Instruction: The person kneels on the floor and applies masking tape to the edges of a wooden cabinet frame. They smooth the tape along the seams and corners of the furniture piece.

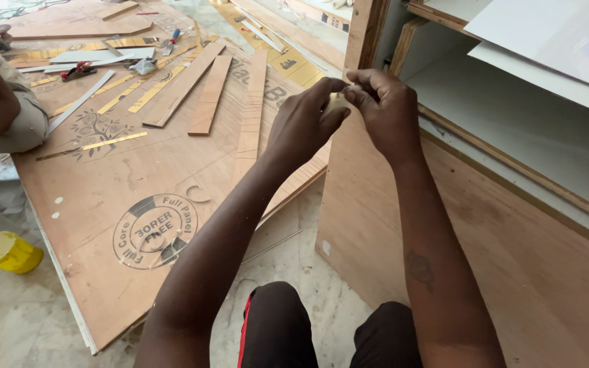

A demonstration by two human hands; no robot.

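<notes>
Both hands are up together by the front edge of the plywood cabinet. The left hand and right hand meet fingertip to fingertip, each grip pinched shut on a small pale piece caught right between them. It's too tiny to tell its long axis. Neither hand's nearer, both touch it. Wood strips lie on the plywood sheet further left.
</notes>
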